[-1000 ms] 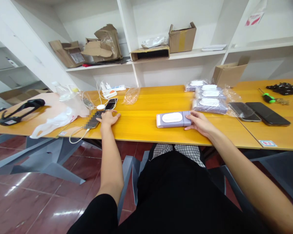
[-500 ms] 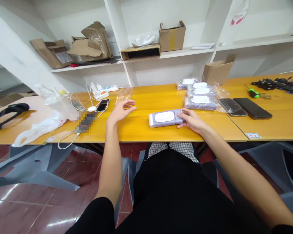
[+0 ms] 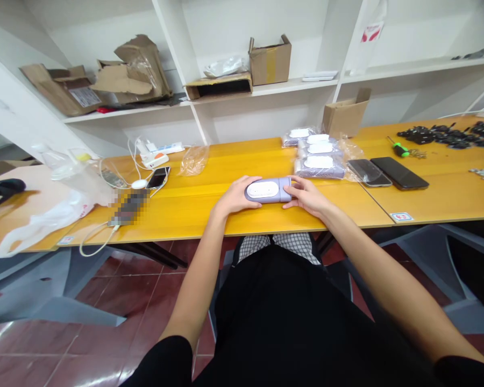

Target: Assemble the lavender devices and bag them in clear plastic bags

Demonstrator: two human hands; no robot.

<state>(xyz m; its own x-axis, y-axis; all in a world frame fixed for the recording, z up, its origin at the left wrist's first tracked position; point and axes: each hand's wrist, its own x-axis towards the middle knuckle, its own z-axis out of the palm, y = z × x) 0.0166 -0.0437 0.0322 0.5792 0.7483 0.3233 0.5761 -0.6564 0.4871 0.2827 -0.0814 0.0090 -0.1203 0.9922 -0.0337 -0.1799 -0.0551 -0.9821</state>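
A light purple, box-shaped device with a white oval panel (image 3: pixel 263 189) lies lengthwise across the table in front of me. My left hand (image 3: pixel 239 194) wraps round its left end, hiding that end. At the opposite end, my right hand (image 3: pixel 304 194) grips the purple end section between thumb and fingers. Behind it, towards the right, several similar purple devices (image 3: pixel 319 166) lie in clear plastic wrapping.
Two dark phones (image 3: pixel 399 173) lie right of the wrapped devices. A green-handled screwdriver (image 3: pixel 400 149) and black parts (image 3: pixel 431 134) are farther right. Cables, a phone (image 3: pixel 158 177) and a white plastic bag (image 3: pixel 44 223) occupy the left. Cardboard boxes (image 3: pixel 270 63) stand on the shelf.
My left hand has moved right and closed round the left end of the purple device. My right hand keeps its grip on the other end. The view has shifted slightly.
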